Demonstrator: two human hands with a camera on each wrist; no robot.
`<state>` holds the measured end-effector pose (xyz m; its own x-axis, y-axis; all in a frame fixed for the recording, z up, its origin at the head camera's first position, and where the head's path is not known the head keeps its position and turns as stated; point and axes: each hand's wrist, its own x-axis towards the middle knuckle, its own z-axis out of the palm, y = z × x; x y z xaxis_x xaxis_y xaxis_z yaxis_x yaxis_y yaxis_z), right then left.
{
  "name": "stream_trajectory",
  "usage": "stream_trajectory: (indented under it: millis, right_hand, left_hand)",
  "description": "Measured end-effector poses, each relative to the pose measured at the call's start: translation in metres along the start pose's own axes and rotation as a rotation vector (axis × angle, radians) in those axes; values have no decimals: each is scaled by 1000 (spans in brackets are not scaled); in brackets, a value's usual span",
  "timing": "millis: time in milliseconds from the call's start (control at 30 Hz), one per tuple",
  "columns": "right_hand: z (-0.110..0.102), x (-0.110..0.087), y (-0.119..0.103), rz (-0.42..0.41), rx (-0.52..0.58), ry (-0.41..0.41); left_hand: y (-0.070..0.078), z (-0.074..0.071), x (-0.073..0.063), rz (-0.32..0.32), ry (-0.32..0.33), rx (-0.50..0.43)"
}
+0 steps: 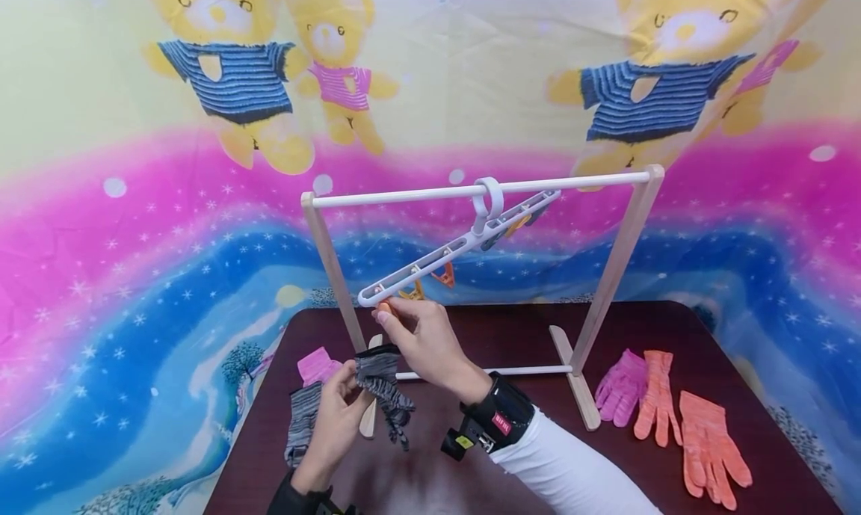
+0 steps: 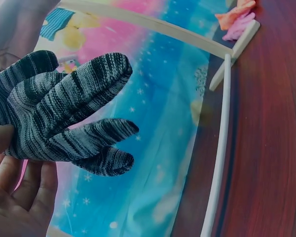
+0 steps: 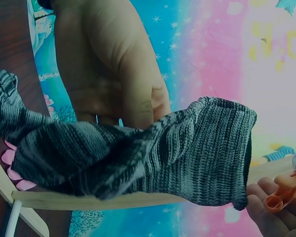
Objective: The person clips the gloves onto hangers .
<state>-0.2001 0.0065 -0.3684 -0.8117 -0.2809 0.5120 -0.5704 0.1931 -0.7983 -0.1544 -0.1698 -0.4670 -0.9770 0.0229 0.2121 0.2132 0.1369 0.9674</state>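
Observation:
My left hand [image 1: 336,418] pinches a black-and-grey striped knit glove [image 1: 380,377] near its cuff. In the left wrist view the glove's fingers [image 2: 84,98] spread across my hand; the right wrist view shows its dark-edged cuff [image 3: 219,153] facing the other hand. My right hand [image 1: 433,343] pinches an orange clip [image 3: 278,200] at the near left end of a white clip hanger [image 1: 457,250]. The cuff lies just below that clip, apart from it. The hanger's hook [image 1: 493,197] goes over the rack's white rod [image 1: 403,196], and several coloured clips dangle beneath it.
The wooden rack [image 1: 612,276] stands on a dark red table [image 1: 498,440]. A second grey striped glove [image 1: 303,418] and a pink glove [image 1: 316,365] lie at left. Another pink glove [image 1: 620,388] and two orange gloves [image 1: 714,444] lie at right. A printed cloth hangs behind.

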Motion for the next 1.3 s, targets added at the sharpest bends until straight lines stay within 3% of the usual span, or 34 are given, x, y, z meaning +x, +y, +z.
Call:
stream_trajectory:
  millis: [367, 833, 1300]
  right_hand:
    - [0, 0, -3, 60, 89, -29]
    - [-2, 0, -2, 68, 93, -46]
    - [-1, -1, -2, 76, 111, -47]
  left_hand:
    - [7, 4, 4, -14, -37, -43]
    - [15, 9, 13, 0, -64, -57]
    - [19, 9, 16, -32, -104, -105]
